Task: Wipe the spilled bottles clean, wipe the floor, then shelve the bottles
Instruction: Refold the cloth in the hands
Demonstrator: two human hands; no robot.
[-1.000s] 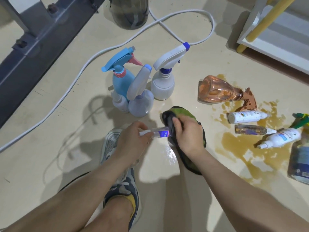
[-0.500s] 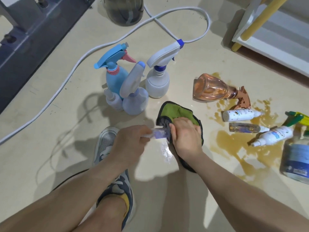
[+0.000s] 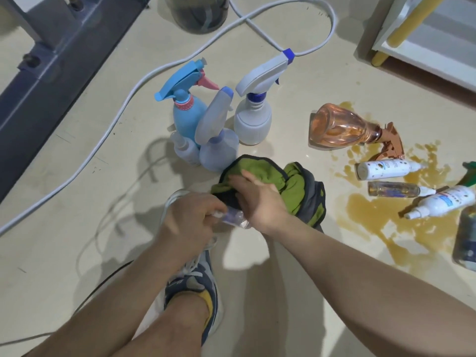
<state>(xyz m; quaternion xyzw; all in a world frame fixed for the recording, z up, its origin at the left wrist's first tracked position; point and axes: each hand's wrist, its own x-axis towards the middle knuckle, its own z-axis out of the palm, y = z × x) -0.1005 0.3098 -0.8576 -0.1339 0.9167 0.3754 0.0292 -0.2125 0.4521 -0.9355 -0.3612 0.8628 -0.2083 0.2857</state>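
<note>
Nearest us, at six o'clock, a shoe rests on the floor. Just beyond it the left hand holds one end of a small clear bottle, fingers curled round it. The right hand grips a green cloth, fingers curled into the fabric, and the cloth covers the bottle's other end. At three o'clock from the hands a brown spill spreads over the floor. In it lie a white bottle, a clear vial and a labelled white sprayer. At one o'clock an orange spray bottle lies on its side. At twelve o'clock a blue sprayer, a pale sprayer and a white sprayer stand upright, close together. A white cable loops behind them, and at two o'clock, farthest, we see a shelf.
</note>
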